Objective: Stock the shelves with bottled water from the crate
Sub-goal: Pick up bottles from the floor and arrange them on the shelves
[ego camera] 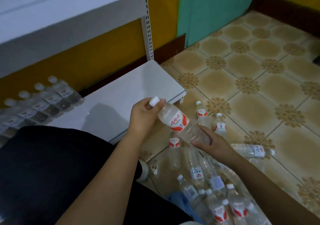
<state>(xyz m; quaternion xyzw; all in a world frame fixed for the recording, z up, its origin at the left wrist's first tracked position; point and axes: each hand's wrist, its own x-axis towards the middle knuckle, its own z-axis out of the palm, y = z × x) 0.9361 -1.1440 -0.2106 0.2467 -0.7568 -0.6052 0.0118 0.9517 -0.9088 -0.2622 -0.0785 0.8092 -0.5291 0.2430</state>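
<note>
So the bottle [174,120] is held tilted over the floor between both hands, cap end toward the shelf. The left hand [144,115] has its fingers curled round the neck just under the white cap, and the right hand [213,140] cups the base with fingers wrapped loosely on it, probably to steady it before standing it up. The bottom shelf [121,101] already has a row of bottles [43,103] at the back, so I'd guess this 1 goes beside them. Loose bottles [213,186] lie on the tiled floor [259,86] within reach.
</note>
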